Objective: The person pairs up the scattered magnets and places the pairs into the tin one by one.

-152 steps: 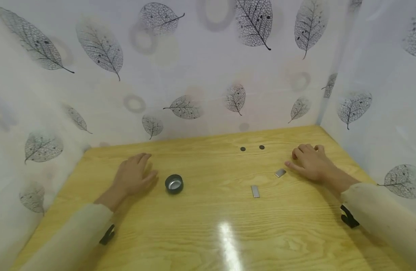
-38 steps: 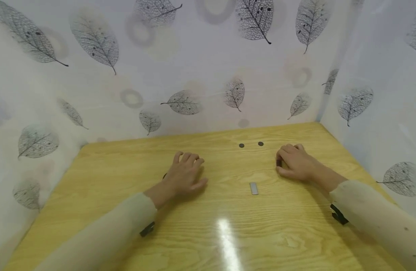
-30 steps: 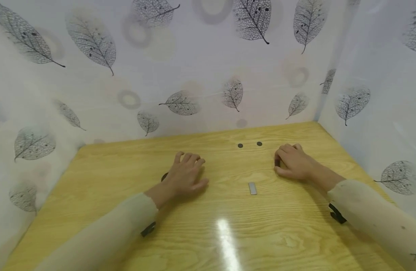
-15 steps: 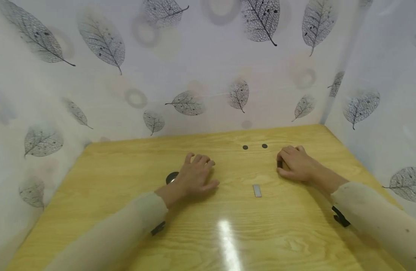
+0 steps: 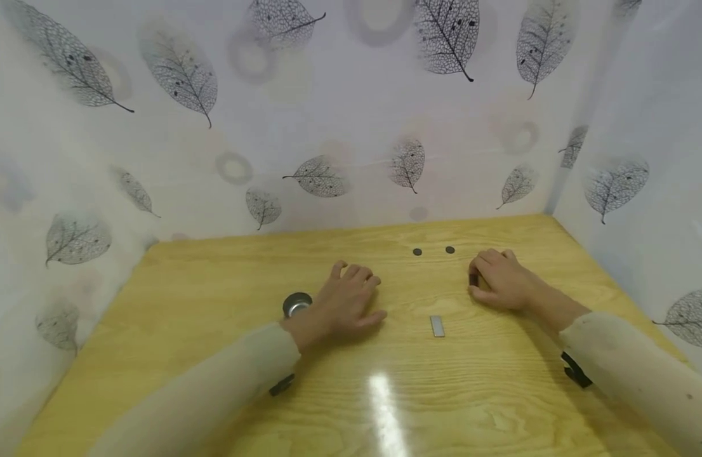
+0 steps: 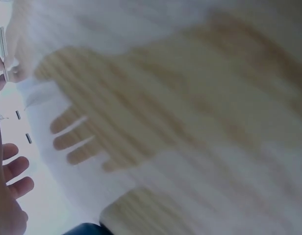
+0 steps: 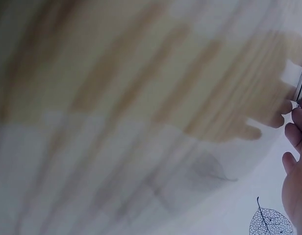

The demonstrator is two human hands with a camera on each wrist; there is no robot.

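My right hand (image 5: 502, 282) pinches a small rectangular metal plate (image 5: 473, 280) between thumb and fingers, tilted up on its edge. The right wrist view shows this plate's thin shiny side (image 7: 301, 85) at the frame's right edge. Fingers spread and relaxed, my left hand (image 5: 346, 301) is over the table and holds nothing. Behind its wrist is a small round dark metal dish (image 5: 291, 303), partly covered by the hand. A second flat silver plate (image 5: 437, 326) lies on the table between the hands.
Two small dark discs (image 5: 417, 252) lie near the back of the wood-grain table (image 5: 214, 266). White leaf-patterned sheeting (image 5: 339, 127) stands along the back and both sides. A bright reflection shows on the tabletop in front.
My left hand has passed from the dish's left side to its right and keeps moving right, uncovering more of the dish. The right hand has picked up the nearer plate and now stays nearly still.
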